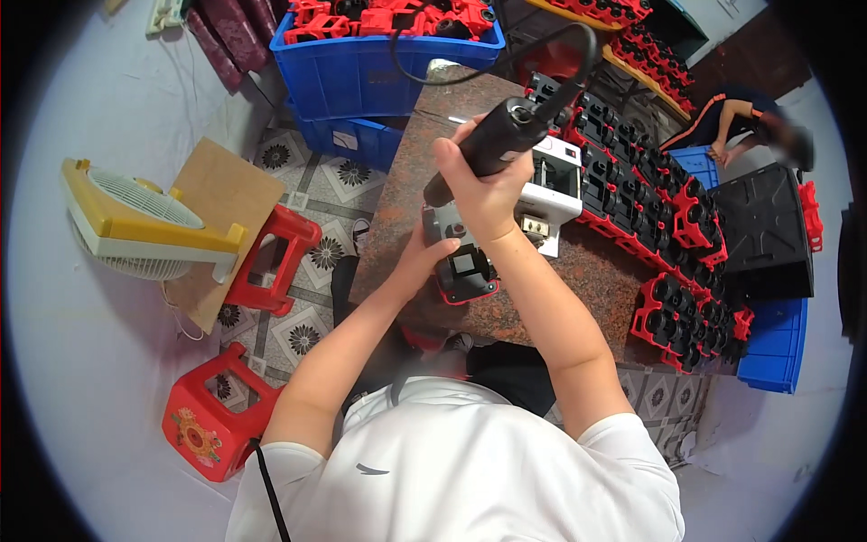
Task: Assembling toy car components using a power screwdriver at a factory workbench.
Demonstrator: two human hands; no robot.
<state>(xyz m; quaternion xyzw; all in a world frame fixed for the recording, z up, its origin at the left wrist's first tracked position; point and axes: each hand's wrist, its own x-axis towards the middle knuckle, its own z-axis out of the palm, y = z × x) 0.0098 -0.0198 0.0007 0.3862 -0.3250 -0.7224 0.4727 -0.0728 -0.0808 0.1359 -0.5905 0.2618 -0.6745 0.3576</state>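
My right hand (488, 199) is wrapped round a black corded electric screwdriver (498, 137), which slants down to the left. Its tip end is over a grey, black and red plastic toy vehicle part (468, 278) at the table's near left side. My left hand (423, 260) grips that part from its left, thumb on top. Whether the tip touches the part is hidden. Just right of my right hand stands a white screw feeder (555, 185) with a dark opening.
Rows of red and black toy parts (623, 172) cover the right of the speckled stone table (596, 275). A blue crate (388, 72) of red parts stands at the back left. Red stools (212, 415) and a yellow fan (149, 212) are left. Another person (745, 117) bends at the far right.
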